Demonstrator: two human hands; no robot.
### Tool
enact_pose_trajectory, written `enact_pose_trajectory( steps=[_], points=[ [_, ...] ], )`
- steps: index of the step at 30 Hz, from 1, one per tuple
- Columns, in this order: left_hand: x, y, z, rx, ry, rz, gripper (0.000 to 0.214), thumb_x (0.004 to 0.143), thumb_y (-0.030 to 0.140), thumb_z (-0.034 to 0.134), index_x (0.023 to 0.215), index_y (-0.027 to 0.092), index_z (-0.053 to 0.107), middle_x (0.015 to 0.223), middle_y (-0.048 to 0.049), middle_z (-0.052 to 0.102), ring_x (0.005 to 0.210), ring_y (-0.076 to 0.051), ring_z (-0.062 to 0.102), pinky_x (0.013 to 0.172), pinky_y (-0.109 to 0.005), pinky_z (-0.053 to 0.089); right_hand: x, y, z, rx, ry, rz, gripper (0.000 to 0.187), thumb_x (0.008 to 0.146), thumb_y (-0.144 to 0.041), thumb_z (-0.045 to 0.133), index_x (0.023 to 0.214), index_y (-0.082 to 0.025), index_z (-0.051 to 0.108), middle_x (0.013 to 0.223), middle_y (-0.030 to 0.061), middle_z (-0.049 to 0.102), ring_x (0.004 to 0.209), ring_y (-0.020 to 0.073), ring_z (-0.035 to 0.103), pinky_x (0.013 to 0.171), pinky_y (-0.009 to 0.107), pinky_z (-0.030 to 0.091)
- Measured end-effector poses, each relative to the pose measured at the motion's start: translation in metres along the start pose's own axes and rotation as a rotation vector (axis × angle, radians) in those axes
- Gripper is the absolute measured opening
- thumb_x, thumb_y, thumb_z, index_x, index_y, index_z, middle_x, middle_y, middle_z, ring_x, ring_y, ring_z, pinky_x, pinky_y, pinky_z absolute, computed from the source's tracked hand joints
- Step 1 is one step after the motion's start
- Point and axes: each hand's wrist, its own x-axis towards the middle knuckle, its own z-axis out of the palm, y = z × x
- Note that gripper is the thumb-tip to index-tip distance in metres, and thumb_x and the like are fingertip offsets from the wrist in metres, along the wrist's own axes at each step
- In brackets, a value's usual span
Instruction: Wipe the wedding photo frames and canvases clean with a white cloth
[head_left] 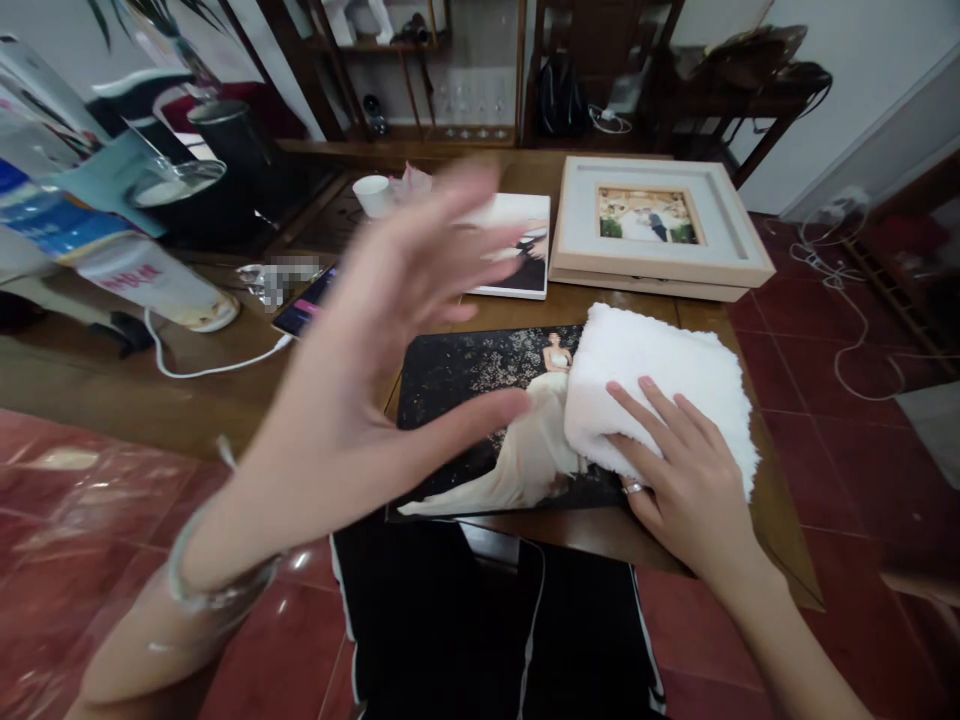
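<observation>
My left hand [375,350] is raised over the left part of a dark photo panel [442,400], blurred by motion. Its fingers and thumb are spread, and nothing is in them. The panel lies on the wooden table and shows a figure in a long pale gown. A folded white fluffy cloth [667,350] covers the panel's right end. My right hand [682,480], with a ring on it, presses on the cloth's near edge and grips it, fingers stretched over the top. The cloth hides what is beneath it.
Behind the panel are a framed photo on a box [652,260], a smaller white-edged photo [536,270] and a paper cup [371,195]. To the left are a phone [304,305] with a white cable and a bottle [150,280]. A black cushion-like surface [487,640] lies below the table edge.
</observation>
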Motion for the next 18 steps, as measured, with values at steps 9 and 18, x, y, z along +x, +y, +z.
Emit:
enact_pose_trajectory(
  steps=[9, 18],
  points=[
    [0.012, -0.096, 0.002, 0.901, -0.009, 0.348, 0.067, 0.083, 0.047, 0.057, 0.141, 0.023, 0.034, 0.155, -0.0093, 0.014, 0.143, -0.032, 0.004, 0.114, -0.051, 0.013, 0.023, 0.023, -0.005, -0.036, -0.161, -0.098, 0.049, 0.068, -0.003, 0.049, 0.113, -0.017, 0.059, 0.145, 0.0101, 0.039, 0.135, 0.0349, 0.027, 0.099, 0.055, 0.034],
    [0.056, -0.097, -0.006, 1.028, -0.102, 0.562, 0.067, 0.086, 0.052, 0.05, 0.141, 0.016, 0.034, 0.152, -0.0153, 0.02, 0.142, -0.032, 0.009, 0.113, -0.05, 0.019, 0.054, 0.042, 0.008, -0.055, -0.128, -0.14, 0.052, 0.069, -0.002, 0.049, 0.118, -0.018, 0.057, 0.143, 0.0084, 0.043, 0.134, 0.0327, 0.03, 0.104, 0.056, 0.031]
  ],
)
